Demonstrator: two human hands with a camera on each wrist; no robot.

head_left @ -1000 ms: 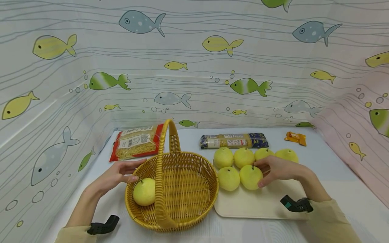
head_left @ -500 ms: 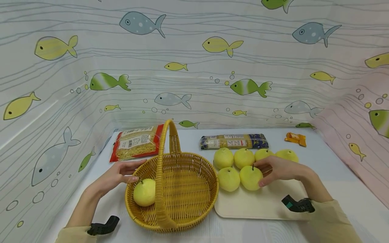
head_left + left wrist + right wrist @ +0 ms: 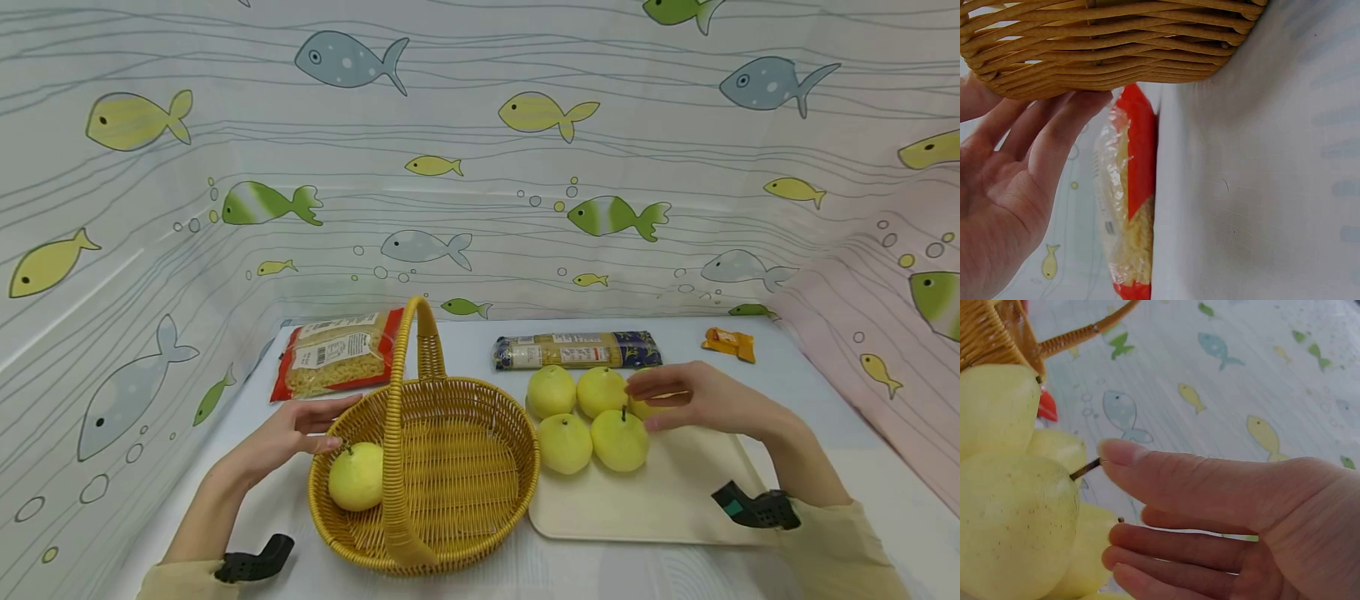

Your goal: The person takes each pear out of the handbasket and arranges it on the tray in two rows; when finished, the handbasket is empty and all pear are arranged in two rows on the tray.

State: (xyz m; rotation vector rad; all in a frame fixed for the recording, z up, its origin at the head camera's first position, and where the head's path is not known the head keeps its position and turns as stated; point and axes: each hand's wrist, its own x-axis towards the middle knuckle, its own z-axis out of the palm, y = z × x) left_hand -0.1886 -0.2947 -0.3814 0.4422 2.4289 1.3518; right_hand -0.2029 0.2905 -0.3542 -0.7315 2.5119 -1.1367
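In the head view a wicker basket (image 3: 457, 467) with a tall arched handle holds one yellow pear (image 3: 357, 477) at its left. My left hand (image 3: 281, 433) touches the basket's left rim, thumb at the edge; the left wrist view shows its extended fingers (image 3: 1054, 137) against the woven outer wall. Several more pears stand on a cream tray (image 3: 645, 508) to the right. Over them is my right hand (image 3: 712, 404), fingers extended, holding nothing. Its thumb tip is close to the stem of the front right pear (image 3: 619, 442). A back-row pear is hidden behind this hand.
Behind the basket lies a red pasta bag (image 3: 337, 357). A long blue-ended pasta packet (image 3: 577, 351) lies behind the pears, and a small orange wrapped item (image 3: 729, 342) at the back right. Fish-patterned sheeting (image 3: 480, 167) walls the back and sides.
My right hand has come off the front right pear, rising slightly and shifting right, its fingers straighter. The pear stays on the tray. My left hand and the basket have not moved.
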